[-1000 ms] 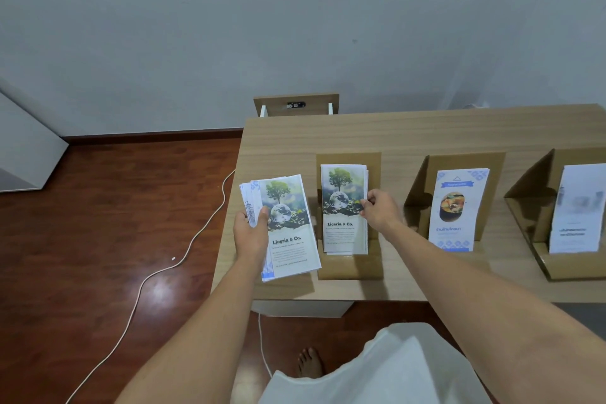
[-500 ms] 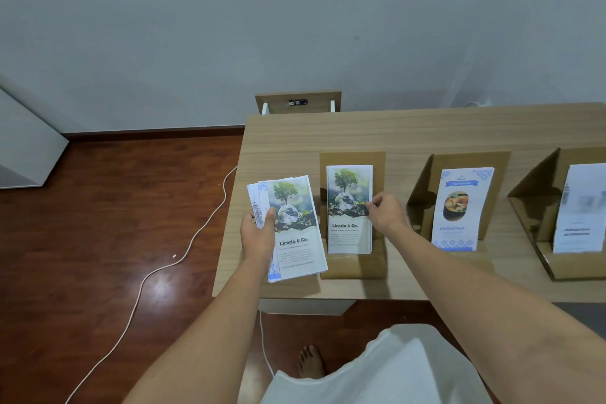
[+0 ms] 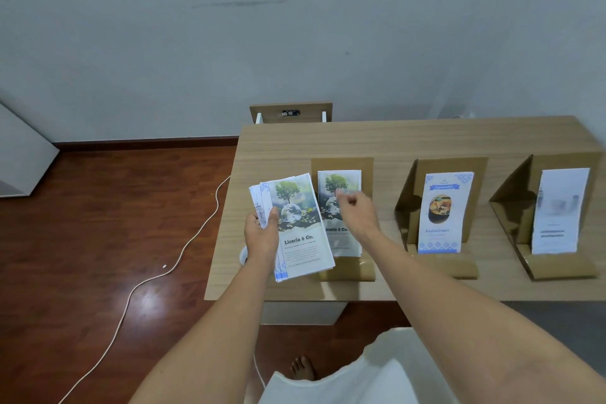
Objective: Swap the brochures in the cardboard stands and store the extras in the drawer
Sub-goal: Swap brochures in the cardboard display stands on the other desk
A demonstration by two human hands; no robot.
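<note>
My left hand point(image 3: 262, 239) grips a fanned stack of brochures point(image 3: 301, 233) above the table's left front corner. A tree-and-globe "Liceria & Co." leaflet lies on top, and blue-patterned ones show beneath it. More of the same tree brochures point(image 3: 339, 180) stand in the left cardboard stand point(image 3: 367, 167). My right hand point(image 3: 354, 210) hovers in front of them with loosely curled fingers that hold nothing. The middle stand point(image 3: 410, 193) holds blue food brochures point(image 3: 442, 216). The right stand point(image 3: 511, 197) holds pale white brochures point(image 3: 557, 210).
The wooden table point(image 3: 393, 138) stands against a grey wall. A wooden piece point(image 3: 292, 111) pokes up behind its back edge. A white cable point(image 3: 183, 252) runs across the red-brown floor on the left, and a white cabinet corner point(image 3: 19, 161) is at far left. My bare foot point(image 3: 303, 367) shows below.
My right hand has let go of the right edge of the brochures in the left stand and moved left across their front. The left hand's stack stayed about where it was.
</note>
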